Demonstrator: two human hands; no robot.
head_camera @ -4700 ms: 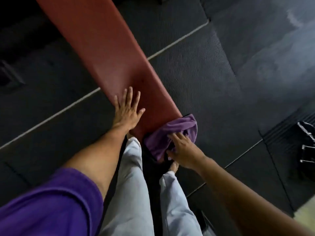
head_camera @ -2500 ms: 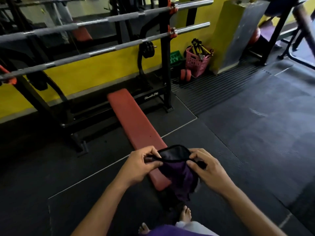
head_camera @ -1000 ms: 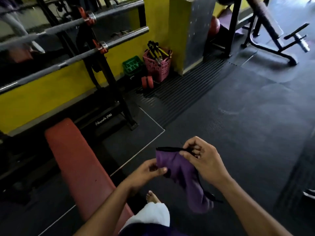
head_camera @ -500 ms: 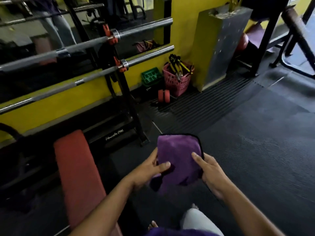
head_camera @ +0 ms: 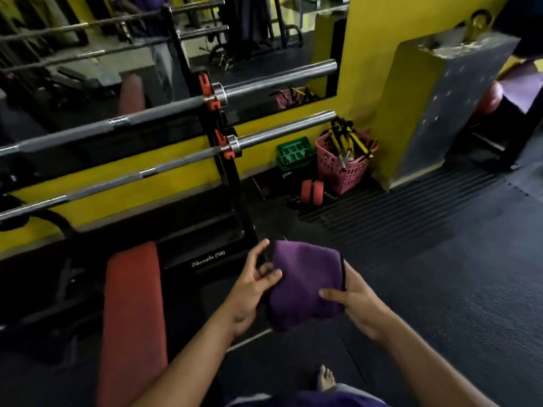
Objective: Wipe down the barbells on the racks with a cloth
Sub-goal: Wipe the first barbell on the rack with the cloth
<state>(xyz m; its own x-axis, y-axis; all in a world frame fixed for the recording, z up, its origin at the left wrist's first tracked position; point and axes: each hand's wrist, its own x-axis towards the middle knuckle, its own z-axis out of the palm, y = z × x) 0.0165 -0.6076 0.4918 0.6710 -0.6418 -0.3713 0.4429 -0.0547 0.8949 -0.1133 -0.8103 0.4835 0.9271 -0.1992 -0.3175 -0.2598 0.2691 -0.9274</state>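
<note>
Currently, your right hand pinches the purple cloth; left hand touches it, fingers loose. Beyond cloth: rack upright, two barbells; red bench left, pink basket beyond-right.

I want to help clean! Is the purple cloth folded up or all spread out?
Folded. The purple cloth is a compact pad with doubled edges, pinched by the right hand while the left hand touches its side.
</note>
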